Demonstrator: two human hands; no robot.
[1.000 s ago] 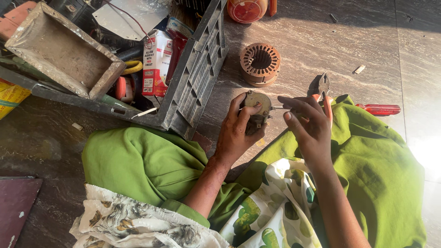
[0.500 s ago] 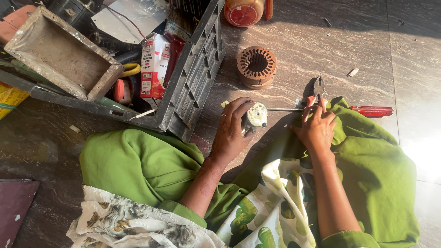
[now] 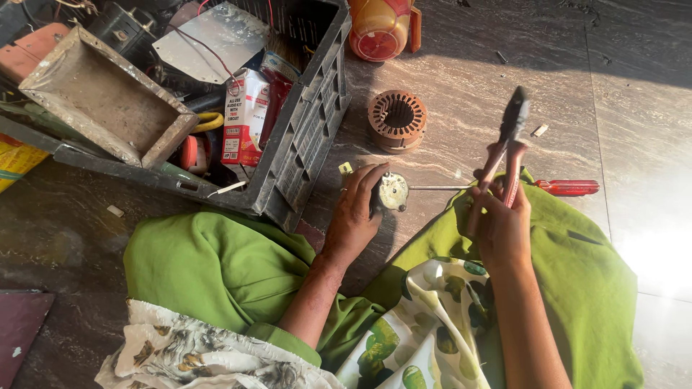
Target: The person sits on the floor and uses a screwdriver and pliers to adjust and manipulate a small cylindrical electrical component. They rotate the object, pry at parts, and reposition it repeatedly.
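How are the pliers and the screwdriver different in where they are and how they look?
The pliers are held up in the right hand, pointing away from the person; the screwdriver lies flat on the stone floor, untouched. The pliers have two reddish handles and dark jaws; the screwdriver has one red handle and a thin straight shaft. Both are hand tools with red grips.

I have a single view, from the camera worn on the head, looking steeply down and close over the green-clad lap onto the polished brown stone floor. A dark plastic crate fills the upper left.
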